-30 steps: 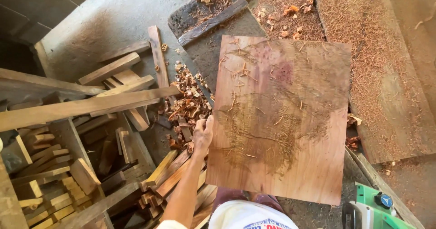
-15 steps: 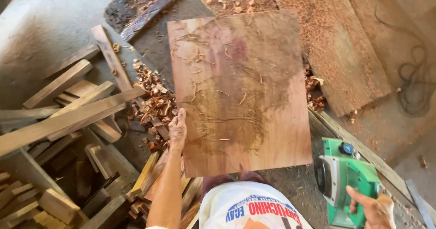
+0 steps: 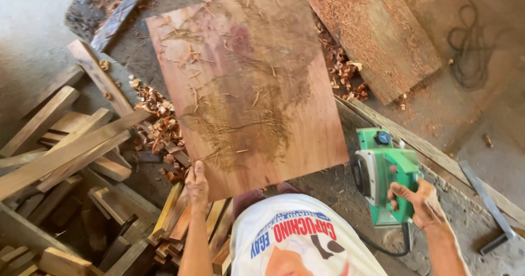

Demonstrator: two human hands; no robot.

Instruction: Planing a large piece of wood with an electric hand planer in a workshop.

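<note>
The left hand (image 3: pixel 197 184) grips the near left corner of a broad reddish wooden board (image 3: pixel 246 84), fingers wrapped under the edge and thumb on top; the right hand (image 3: pixel 422 202) is closed around the handle of a green electric planer (image 3: pixel 385 172), which sits low at the person's right side, its black cord (image 3: pixel 377 247) trailing back toward the body; the board lies tilted across the middle of the workshop floor (image 3: pixel 33 41), its near edge against the person's lap and its far edge reaching toward a heap of shavings; its face is streaked with dust and loose curls of wood. By its look the panel is stiff and fairly heavy for one hand, likely to swing or sag away from a single corner grip; a hold at the middle of a long edge, or one hand on each side, would steady it better; the dusty surface may be slippery, and the raw edges could splinter. The planer looks dense and front-heavy, best carried by its moulded handle as it is here. To the left, a jumble of timber offcuts (image 3: pixel 65 144) lies stacked and crossed; chips and shavings (image 3: pixel 158 117) are scattered between them and the board; beyond the far right corner rests a second plank covered in sawdust (image 3: pixel 377 30); a dark cable (image 3: pixel 476 51) loops on the floor at the right edge.
</note>
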